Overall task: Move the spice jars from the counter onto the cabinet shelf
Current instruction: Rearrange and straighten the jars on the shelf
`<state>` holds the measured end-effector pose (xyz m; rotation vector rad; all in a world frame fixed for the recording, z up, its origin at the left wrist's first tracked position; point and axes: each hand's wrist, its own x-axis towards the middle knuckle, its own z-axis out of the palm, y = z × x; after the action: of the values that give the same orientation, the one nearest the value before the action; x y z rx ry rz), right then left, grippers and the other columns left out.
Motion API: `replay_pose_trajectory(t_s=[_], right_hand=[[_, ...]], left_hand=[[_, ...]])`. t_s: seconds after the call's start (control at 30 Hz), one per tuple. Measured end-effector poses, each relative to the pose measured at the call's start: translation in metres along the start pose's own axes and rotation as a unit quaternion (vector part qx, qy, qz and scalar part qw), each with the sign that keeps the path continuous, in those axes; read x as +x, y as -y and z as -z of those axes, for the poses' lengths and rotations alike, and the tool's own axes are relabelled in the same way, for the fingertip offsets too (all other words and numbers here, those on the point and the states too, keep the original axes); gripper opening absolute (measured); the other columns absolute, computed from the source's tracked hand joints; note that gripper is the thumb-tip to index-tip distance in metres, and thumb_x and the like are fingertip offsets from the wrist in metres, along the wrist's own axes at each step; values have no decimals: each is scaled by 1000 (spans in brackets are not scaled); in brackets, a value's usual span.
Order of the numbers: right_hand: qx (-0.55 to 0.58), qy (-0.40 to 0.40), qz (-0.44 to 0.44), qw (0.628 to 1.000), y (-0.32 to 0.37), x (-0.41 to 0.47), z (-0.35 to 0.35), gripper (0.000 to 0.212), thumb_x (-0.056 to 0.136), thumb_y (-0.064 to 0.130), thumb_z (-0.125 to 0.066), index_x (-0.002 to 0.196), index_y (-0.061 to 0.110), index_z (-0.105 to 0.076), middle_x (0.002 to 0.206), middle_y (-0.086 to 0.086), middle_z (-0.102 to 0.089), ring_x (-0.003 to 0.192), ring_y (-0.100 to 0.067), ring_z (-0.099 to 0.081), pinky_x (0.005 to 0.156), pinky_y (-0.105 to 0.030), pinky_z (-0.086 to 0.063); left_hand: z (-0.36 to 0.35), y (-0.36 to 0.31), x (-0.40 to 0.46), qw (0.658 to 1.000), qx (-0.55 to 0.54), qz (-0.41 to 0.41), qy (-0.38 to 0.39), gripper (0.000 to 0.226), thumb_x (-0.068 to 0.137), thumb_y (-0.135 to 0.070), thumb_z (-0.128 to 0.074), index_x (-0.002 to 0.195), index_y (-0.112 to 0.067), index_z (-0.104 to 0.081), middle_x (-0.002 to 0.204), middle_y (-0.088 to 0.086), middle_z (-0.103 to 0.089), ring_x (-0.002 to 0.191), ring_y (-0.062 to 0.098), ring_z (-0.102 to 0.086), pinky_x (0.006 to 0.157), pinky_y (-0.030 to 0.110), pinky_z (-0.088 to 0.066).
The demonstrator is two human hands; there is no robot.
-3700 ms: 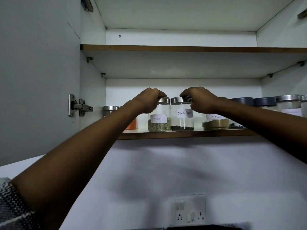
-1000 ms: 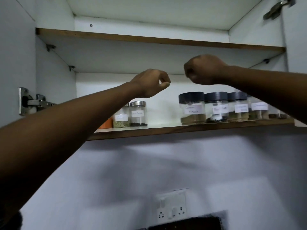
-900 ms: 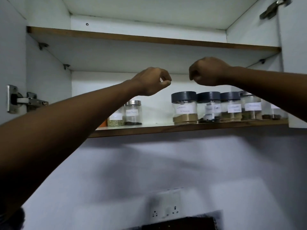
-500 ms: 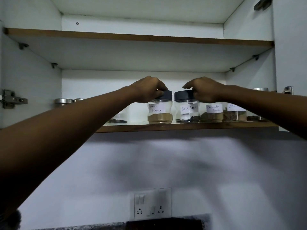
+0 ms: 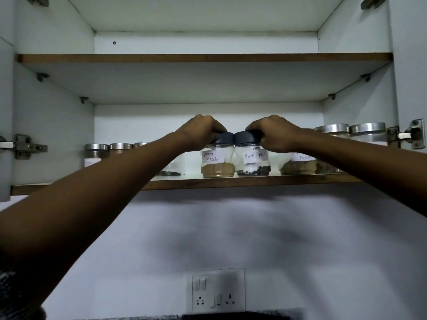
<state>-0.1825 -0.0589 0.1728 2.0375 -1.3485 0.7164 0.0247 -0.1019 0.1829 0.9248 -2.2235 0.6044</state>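
Two dark-lidded spice jars stand side by side on the lower cabinet shelf (image 5: 231,182). My left hand (image 5: 198,132) grips the lid of the Garam Masala jar (image 5: 217,166), which holds brown powder. My right hand (image 5: 275,133) grips the lid of the Black Pepper jar (image 5: 254,162). The two lids touch. A third jar of brownish powder (image 5: 299,166) stands just right of them, partly hidden by my right forearm. Steel-lidded jars (image 5: 108,150) sit at the shelf's left end, and two more steel-lidded jars (image 5: 351,130) stand at the right end.
The upper shelf (image 5: 208,58) shows only its wooden front edge and underside. Both cabinet doors stand open, with a left hinge (image 5: 23,146) and a right hinge (image 5: 409,136). A wall socket plate (image 5: 218,289) is mounted low on the white wall.
Both hands came down from mid-air with fists closed and closed on the two dark lids. The view has swung so these jars sit at the centre of the shelf.
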Motion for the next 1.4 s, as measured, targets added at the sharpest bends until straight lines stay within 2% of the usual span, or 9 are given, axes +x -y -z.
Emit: replay_pose_trajectory(t_s=[0.2,0.3,0.47,0.57,0.67,0.8,1.17,1.3,1.4], right_hand=[[6,-1,3,1000,6,17,-19,40,72,-6,-46,106,8,-63,106,-13,-66,97,-33,-54,79,-37,-42],[17,2,4,1000,11,29,-35,37,73,-7,-46,104,7,-61,103,-13,-66,90,-29,-52,71,-32,-37],[41,-15,12,999,17,54,-68,37,75,-7,-48,108,6,-60,106,-13,-65,96,-32,-55,73,-31,-37],[52,-14,13,998,18,74,-88,37,75,-7,-48,107,7,-60,106,-12,-65,96,-32,-55,71,-29,-34],[63,-7,13,998,19,92,-106,38,75,-7,-47,109,6,-59,108,-12,-64,97,-32,-55,72,-29,-34],[71,10,5,997,13,113,-127,37,77,-7,-48,111,5,-57,108,-13,-64,96,-31,-55,74,-32,-39],[40,85,-11,996,-3,139,-146,43,84,-2,-45,125,10,-48,120,-15,-57,104,-31,-53,77,-31,-40],[23,95,-13,995,-2,139,-149,44,84,-1,-44,126,9,-45,120,-17,-56,103,-33,-53,77,-34,-40],[2,100,-15,995,2,135,-148,42,85,0,-45,126,7,-43,123,-17,-54,105,-33,-52,79,-35,-39]], left_hand=[[-11,28,4,1000,-11,19,8,34,89,1,-48,113,-14,-67,111,6,-70,89,18,-58,71,22,-37],[-21,45,6,999,1,28,19,36,91,2,-43,117,-12,-64,116,8,-67,99,25,-58,75,24,-37],[-40,73,6,995,10,66,79,53,87,10,-41,135,-12,-43,130,14,-54,111,33,-52,86,33,-39],[-52,90,7,990,10,93,109,63,83,15,-39,139,-14,-34,128,17,-48,103,30,-46,83,32,-32],[-59,105,10,987,20,107,118,64,82,15,-40,138,-13,-32,124,17,-46,94,24,-39,81,31,-26],[-71,124,20,986,23,104,125,64,81,14,-40,138,-14,-31,123,17,-46,109,32,-46,101,39,-27],[-94,144,40,985,16,99,138,69,79,18,-41,140,-13,-29,131,16,-43,114,31,-44,103,40,-27],[-93,144,38,982,45,103,153,74,80,15,-41,145,-13,-21,146,18,-30,135,35,-32,112,44,-21],[-91,137,38,975,69,120,172,74,87,10,-37,150,-11,-6,159,13,-7,147,27,-8,118,43,-6]])
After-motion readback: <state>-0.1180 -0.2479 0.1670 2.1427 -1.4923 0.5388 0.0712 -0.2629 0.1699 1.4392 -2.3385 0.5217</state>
